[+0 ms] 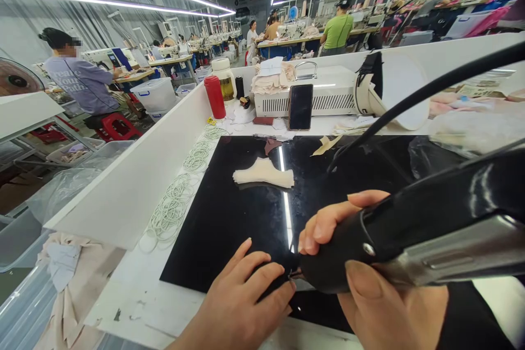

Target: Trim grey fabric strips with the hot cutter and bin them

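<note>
My right hand is wrapped round the black handle of a large black tool with a metal strip along its underside. A black cable runs up and to the right from it. The tool's tip touches the near edge of a glossy black work mat. My left hand rests at that same spot with fingers bent, pinching something small and dark right at the tool's tip; I cannot make it out. A stack of cream fabric pieces lies farther back on the mat.
Several white rings lie along the mat's left side by a white divider wall. At the back stand a red bottle, a phone leaning on a white machine, and a white lamp head. People work at distant tables.
</note>
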Action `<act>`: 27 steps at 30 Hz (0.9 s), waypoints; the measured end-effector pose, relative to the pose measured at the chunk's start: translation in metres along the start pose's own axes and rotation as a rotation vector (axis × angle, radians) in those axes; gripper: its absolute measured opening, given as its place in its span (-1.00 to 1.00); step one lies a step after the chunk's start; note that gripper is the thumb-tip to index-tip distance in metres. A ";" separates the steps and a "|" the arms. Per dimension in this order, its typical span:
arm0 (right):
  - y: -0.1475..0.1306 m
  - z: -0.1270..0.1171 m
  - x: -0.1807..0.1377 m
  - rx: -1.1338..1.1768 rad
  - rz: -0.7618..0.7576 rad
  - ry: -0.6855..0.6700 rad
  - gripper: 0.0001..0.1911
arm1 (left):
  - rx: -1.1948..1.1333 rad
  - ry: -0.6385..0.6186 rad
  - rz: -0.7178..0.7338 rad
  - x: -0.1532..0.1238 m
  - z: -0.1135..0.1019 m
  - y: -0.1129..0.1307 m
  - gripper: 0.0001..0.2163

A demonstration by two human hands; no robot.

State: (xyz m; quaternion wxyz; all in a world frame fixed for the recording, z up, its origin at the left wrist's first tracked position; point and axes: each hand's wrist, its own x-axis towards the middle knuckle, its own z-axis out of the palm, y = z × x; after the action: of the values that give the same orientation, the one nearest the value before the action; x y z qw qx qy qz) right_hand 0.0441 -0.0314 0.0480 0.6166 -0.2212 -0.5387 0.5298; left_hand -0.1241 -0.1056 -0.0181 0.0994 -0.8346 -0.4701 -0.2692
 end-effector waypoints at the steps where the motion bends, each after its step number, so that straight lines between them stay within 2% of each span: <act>1: 0.000 0.000 0.000 0.001 -0.003 0.007 -0.70 | -0.006 0.002 0.000 0.000 -0.001 0.000 -0.84; 9: -0.001 -0.004 -0.003 -0.032 0.039 0.056 -0.52 | -0.139 0.022 -0.058 0.008 -0.007 -0.006 -0.86; 14: -0.002 -0.006 -0.004 -0.026 0.079 0.031 -0.49 | -0.139 0.003 -0.055 0.009 -0.005 -0.008 -0.87; 20: 0.000 -0.003 -0.006 -0.041 0.063 0.028 -0.66 | -0.130 -0.023 -0.050 0.009 -0.004 -0.008 -0.85; 24: -0.001 -0.003 -0.002 0.001 0.040 -0.013 -0.61 | -0.109 -0.048 -0.029 0.008 -0.005 -0.008 -0.83; 27: -0.008 -0.009 0.004 -0.033 0.010 0.039 -0.60 | -0.144 -0.115 -0.003 0.010 -0.008 -0.011 -0.84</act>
State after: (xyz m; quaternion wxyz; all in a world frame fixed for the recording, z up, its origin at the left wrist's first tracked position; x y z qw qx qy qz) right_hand 0.0547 -0.0278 0.0543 0.6208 -0.2443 -0.5341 0.5193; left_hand -0.1317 -0.0958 -0.0064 0.0114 -0.8530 -0.4558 -0.2541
